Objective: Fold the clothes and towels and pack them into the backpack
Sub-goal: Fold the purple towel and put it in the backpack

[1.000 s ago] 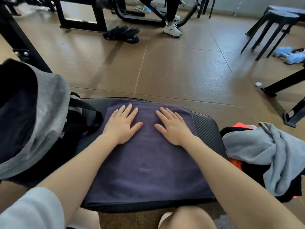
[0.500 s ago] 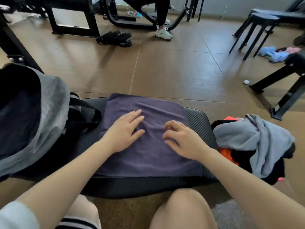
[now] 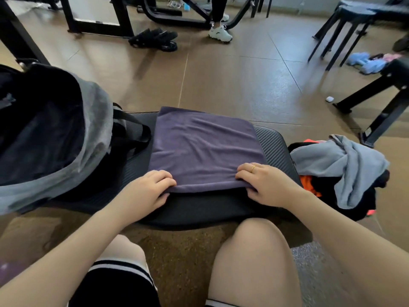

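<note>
Your left hand (image 3: 147, 189) and right hand (image 3: 266, 185) pinch the near edge of the folded purple towel (image 3: 203, 149), fingers curled over the top of the cloth and thumbs tucked under the fold, one hand at each near corner. The towel lies flat on a black ribbed pad (image 3: 273, 145) on the brown floor (image 3: 232, 85), its far edge reaching the pad's far rim, soft wrinkles running across its middle. To your left the grey backpack (image 3: 95, 129) sits with its mouth open toward you, dark lining showing inside, a black strap (image 3: 135, 127) draped onto the pad just beside the towel. To your right, off the pad's end, a pile of clothes (image 3: 345, 171) waits: a grey garment on top, with orange and black cloth beneath it. A ring (image 3: 253, 167) shows on your right hand. Your bare knees fill the bottom of the view. Across the floor stand black frames, a pair of black sandals (image 3: 155, 39), a white sneaker (image 3: 220, 34) on another person's foot, and dark stools (image 3: 345, 25) at far right.
</note>
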### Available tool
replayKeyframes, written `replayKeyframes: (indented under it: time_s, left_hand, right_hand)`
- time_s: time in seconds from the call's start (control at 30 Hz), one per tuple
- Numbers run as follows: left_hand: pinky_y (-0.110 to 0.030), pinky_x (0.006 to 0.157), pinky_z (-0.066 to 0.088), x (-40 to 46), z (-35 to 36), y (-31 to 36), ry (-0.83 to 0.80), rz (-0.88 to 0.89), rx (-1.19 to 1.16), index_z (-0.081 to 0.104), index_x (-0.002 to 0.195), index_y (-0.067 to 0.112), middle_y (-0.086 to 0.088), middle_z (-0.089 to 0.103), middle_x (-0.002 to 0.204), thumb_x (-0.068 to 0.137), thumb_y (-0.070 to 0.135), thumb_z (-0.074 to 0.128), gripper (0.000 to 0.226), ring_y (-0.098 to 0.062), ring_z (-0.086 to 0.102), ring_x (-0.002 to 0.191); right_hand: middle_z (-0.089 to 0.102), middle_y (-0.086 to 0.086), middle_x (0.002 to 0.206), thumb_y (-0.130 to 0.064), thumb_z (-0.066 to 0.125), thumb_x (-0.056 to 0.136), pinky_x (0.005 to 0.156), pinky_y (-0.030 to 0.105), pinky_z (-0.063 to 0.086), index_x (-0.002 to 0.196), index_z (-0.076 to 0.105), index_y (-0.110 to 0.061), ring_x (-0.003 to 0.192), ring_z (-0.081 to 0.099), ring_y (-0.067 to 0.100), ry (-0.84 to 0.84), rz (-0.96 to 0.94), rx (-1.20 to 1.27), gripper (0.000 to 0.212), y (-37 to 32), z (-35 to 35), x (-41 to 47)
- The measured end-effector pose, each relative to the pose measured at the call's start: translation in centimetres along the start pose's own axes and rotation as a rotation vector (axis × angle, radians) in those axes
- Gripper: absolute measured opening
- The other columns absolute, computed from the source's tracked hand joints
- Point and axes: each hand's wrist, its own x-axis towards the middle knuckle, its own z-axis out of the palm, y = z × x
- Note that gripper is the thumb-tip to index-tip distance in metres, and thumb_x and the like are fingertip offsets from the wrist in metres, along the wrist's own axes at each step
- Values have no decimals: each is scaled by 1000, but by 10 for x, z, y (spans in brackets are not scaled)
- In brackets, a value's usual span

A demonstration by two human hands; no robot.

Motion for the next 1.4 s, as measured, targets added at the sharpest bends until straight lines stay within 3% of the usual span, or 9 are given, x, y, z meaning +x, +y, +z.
replayKeyframes:
  time_s: [0.2, 0.33, 0.5, 0.67, 0.77, 0.83, 0.9, 1.17, 1.4]
  left_hand:
    - [-39, 82, 53, 1, -3, -11, -70, -138, -101, 53, 117, 17, -2, 59, 113, 65, -10, 50, 59, -24, 55, 105]
    - [-36, 77, 54, 1, -8, -8, 53, -170, -68, 50, 118, 19, -5, 65, 104, 71, 3, 55, 50, -28, 63, 94]
    - [-14, 76, 45, 5, -23, 5, 261, -355, -383, 54, 98, 45, 24, 62, 83, 76, 1, 68, 51, 3, 60, 79]
    - [-3, 67, 40, 7, -42, 17, 405, -447, -664, 61, 76, 56, 27, 64, 75, 81, 6, 66, 50, 11, 55, 68]
    - [-5, 63, 39, 23, -39, 13, 403, -542, -718, 61, 73, 50, 25, 63, 70, 87, 11, 62, 41, 10, 52, 65]
    - [-11, 62, 39, 38, -33, 4, 385, -613, -740, 62, 73, 42, 18, 61, 66, 88, 14, 61, 32, 5, 50, 63]
    - [-22, 66, 41, 55, -29, -6, 352, -674, -748, 64, 72, 30, 10, 60, 66, 87, 15, 62, 21, -4, 49, 67]
    - [-26, 67, 41, 123, -19, -40, 373, -800, -599, 65, 84, 15, 1, 61, 76, 85, 16, 65, 1, -12, 52, 71]
    - [-27, 81, 40, 137, 4, -54, 238, -773, -330, 66, 91, 9, -8, 69, 93, 87, 11, 60, 7, -23, 60, 88]
  right_hand:
    - [65, 8, 91, 3, 61, 66, 71, 32, 45, 92, 60, -7, 83, 62, 30, 148, 351, 216, 28, 22, 5, -17]
    - [63, 4, 75, 5, 59, 72, 67, 29, 43, 83, 58, -17, 67, 56, 20, 309, 606, 561, 25, 27, 5, -19]
    - [52, -3, 63, 2, 52, 91, 58, 21, 38, 73, 58, -9, 60, 45, 6, 303, 615, 1111, 22, 30, -6, -23]
    - [61, -8, 65, -54, 78, 59, 55, 11, 43, 68, 69, -19, 61, 54, 1, 346, 616, 1509, 37, 31, -1, -32]
    - [63, -8, 68, -56, 77, 59, 62, 14, 46, 71, 67, -19, 66, 55, 1, 433, 640, 1477, 41, 37, 5, -24]
    - [60, -11, 63, -27, 64, 85, 61, 16, 41, 74, 61, -18, 60, 51, -3, 477, 686, 1352, 15, 40, 4, -13]
    - [54, -7, 61, -6, 53, 92, 59, 17, 35, 76, 56, -18, 56, 45, -3, 527, 769, 1169, 21, 48, 5, -2]
    - [51, -1, 61, -10, 54, 85, 64, 33, 32, 61, 51, -16, 71, 46, 20, 376, 909, 766, 25, 86, 4, 36]
    - [68, 11, 89, -21, 58, 89, 73, 30, 35, 87, 66, -8, 89, 58, 26, 354, 925, 572, 15, 96, 3, 47]
